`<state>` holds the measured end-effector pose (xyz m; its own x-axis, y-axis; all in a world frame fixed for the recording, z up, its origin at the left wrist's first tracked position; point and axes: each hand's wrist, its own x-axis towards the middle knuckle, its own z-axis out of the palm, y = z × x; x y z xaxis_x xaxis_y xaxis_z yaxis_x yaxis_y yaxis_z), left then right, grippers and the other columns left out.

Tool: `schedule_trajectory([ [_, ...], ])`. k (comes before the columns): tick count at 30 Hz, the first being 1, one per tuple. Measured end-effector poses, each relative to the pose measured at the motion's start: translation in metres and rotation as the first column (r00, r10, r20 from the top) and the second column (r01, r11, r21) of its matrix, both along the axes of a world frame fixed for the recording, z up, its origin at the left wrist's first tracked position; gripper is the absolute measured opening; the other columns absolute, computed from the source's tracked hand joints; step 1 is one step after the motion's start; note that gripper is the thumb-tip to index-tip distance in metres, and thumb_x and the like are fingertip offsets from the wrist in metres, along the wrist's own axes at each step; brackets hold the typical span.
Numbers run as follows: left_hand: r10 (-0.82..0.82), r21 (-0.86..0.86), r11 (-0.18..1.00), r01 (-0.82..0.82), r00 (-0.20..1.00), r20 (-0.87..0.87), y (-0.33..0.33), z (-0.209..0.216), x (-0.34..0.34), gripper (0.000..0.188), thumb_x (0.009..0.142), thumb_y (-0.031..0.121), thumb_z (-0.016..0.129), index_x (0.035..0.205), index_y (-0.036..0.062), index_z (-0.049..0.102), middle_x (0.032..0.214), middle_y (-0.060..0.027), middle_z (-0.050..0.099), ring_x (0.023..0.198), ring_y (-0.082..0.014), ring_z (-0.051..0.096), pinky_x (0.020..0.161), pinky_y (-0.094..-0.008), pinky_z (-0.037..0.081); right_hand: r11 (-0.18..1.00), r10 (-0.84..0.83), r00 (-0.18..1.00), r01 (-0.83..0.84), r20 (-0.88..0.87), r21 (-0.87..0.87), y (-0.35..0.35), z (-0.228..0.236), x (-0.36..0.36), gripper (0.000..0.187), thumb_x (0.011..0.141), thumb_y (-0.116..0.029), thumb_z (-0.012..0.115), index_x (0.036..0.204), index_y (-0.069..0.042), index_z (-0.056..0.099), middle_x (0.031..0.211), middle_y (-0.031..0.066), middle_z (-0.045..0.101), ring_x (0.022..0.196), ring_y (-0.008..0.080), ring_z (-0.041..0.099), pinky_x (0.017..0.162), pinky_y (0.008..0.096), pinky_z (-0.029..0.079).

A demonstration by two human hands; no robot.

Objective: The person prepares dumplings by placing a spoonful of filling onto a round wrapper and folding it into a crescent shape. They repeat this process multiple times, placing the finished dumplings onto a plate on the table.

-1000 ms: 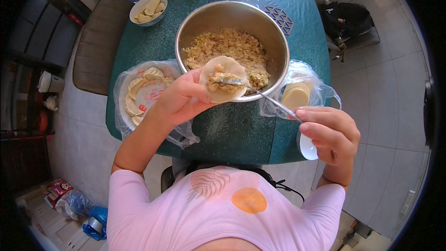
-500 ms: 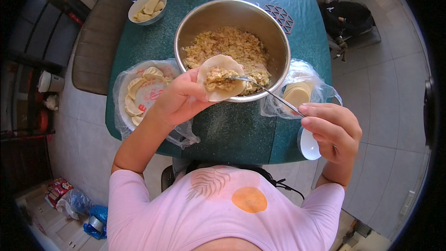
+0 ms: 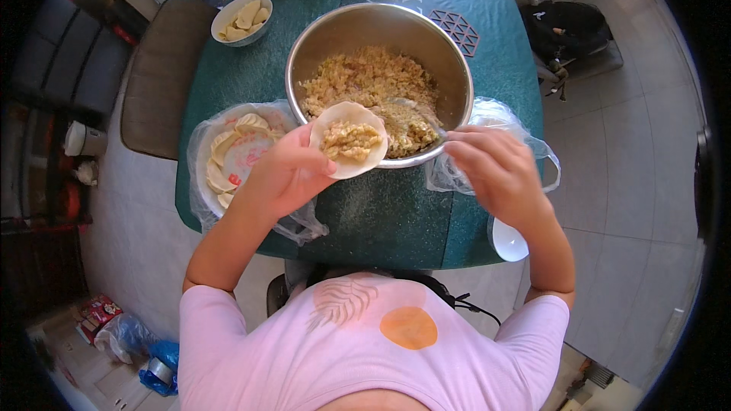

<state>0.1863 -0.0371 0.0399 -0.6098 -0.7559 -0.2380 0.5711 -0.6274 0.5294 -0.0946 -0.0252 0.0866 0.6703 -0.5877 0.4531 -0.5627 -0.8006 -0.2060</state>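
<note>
My left hand (image 3: 285, 171) pinches a round dumpling wrapper (image 3: 345, 113) over the near rim of a large metal bowl (image 3: 381, 21). A mound of minced filling (image 3: 350, 141) lies on the wrapper. My right hand (image 3: 499, 171) is closed round a metal spoon (image 3: 440, 135) at the bowl's right side, somewhat blurred. The spoon's head dips into the filling (image 3: 373, 72) in the bowl. Beside my right hand lies a clear plastic bag (image 3: 495, 113); the hand hides most of its contents.
Left of the bowl, folded dumplings (image 3: 222, 146) rest on a plastic-covered plate (image 3: 199, 179). A bowl of dumpling-like pieces (image 3: 247, 17) stands at the far left. A small white bowl (image 3: 509, 240) sits at the near right edge, a trivet (image 3: 457, 32) behind the metal bowl.
The spoon has left the wrapper and gone down into the bowl's filling, with my right hand moving left and up. My left hand has shifted slightly left and nearer with the filled wrapper.
</note>
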Motion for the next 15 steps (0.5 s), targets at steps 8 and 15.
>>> schedule_trajectory([
  [8, -0.164, -0.06, 0.984, 0.168, 0.984, 0.068, 0.043, 0.017, -0.013, 0.075, 0.067, -0.002, 0.067, 0.135, -0.0034, 0.034, 0.132, -0.0176, 0.048, 0.123, -0.0271, 0.049, 0.106, -0.036, 0.035, 0.993, -0.091, 0.996, 0.091, -0.003, 0.073, 0.029, -0.021, 0.0, 0.025, 0.074, -0.004, 0.064, 0.099, -0.003, 0.061, 0.094, 0.0107, 0.058, 0.091, 0.0271, 0.058, 0.08, 0.0373, 0.048],
  [15, -0.386, 0.017, 0.922, 0.386, 0.923, -0.01, 0.085, 0.004, -0.054, 0.074, 0.067, 0.001, 0.068, 0.133, -0.0037, 0.037, 0.133, -0.017, 0.048, 0.124, -0.0273, 0.048, 0.107, -0.0375, 0.034, 0.601, -0.585, 0.705, 0.709, -0.401, 0.368, 0.114, -0.036, -0.099, 0.018, 0.08, 0.003, 0.057, 0.094, -0.001, 0.068, 0.089, 0.0178, 0.066, 0.081, 0.0326, 0.064, 0.076, 0.037, 0.051],
])
